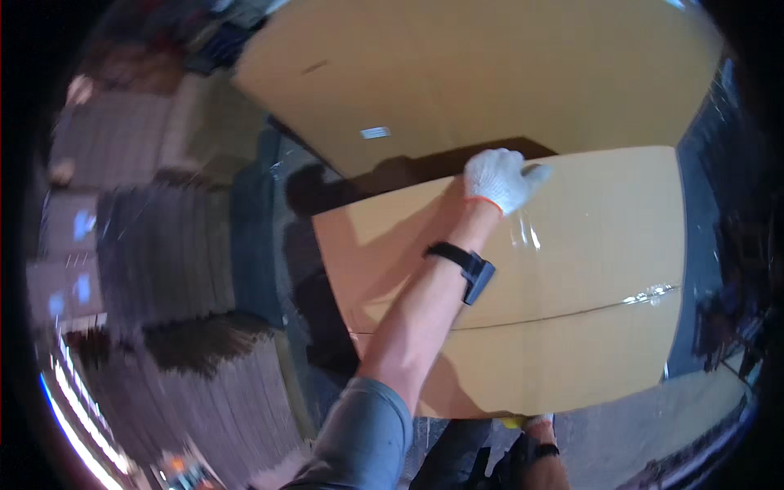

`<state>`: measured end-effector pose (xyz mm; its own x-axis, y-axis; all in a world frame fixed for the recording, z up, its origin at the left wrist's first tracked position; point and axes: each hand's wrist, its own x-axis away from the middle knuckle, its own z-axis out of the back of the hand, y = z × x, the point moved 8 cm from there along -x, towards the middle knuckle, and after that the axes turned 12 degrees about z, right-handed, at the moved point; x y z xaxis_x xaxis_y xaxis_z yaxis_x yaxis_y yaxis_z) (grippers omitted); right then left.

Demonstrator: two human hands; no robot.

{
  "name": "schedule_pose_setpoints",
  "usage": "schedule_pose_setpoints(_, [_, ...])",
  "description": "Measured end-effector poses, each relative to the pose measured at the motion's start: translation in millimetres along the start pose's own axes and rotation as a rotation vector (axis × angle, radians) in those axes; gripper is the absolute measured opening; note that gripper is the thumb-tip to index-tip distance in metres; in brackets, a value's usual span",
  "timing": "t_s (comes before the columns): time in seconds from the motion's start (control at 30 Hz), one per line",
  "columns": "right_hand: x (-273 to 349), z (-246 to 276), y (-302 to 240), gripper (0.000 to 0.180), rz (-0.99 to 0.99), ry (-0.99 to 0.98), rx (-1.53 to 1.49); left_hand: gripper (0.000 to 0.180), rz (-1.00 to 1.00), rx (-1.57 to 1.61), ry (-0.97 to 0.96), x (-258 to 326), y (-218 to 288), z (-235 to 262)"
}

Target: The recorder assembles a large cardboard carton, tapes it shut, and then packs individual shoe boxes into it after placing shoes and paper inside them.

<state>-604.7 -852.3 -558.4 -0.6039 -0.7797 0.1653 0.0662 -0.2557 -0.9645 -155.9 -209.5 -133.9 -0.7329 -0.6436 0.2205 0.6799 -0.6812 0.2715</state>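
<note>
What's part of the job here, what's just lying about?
In the job:
- cardboard piece with taped seam
- left hand at its top edge
- right hand, partly hidden, at its lower edge

Apparently lying about:
- larger cardboard panel behind
- cardboard stacks at left

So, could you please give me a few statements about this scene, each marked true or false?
1. The left hand is at the far edge of the taped cardboard piece. True.
2. The left hand's glove is black. False: the glove is white with an orange cuff.
3. A small pale label is on the larger cardboard panel behind. True.
4. Both hands are at the far edge. False: the right hand is at the near edge, mostly hidden.
5. A black device is strapped around the left wrist. True.
</note>
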Motion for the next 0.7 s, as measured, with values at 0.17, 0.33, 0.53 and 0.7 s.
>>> schedule_pose_setpoints(0.17, [35.9,49.2,-8.3,0.057,0.132,-0.266,0.006,0.049,0.145,0.207,0.525,203.2,-77.9,211.2])
schedule_pose_setpoints(0.33, [-25.7,108.4,-55.2,0.057,0.215,-0.501,0.085,0.052,0.700,0.368,0.781,562.6,-214.4,356.8])
schedule_pose_setpoints(0.53, [-162.6,9.7,-195.8,0.057,0.429,-0.959,0.212,0.077,0.674,1.070,1.638,1003.7,-235.5,397.9])
schedule_pose_setpoints(0.7, [-76.1,-149.6,-320.4,0.057,0.615,-1.341,0.314,0.090,0.299,1.203,1.631,1378.4,-159.8,283.2])
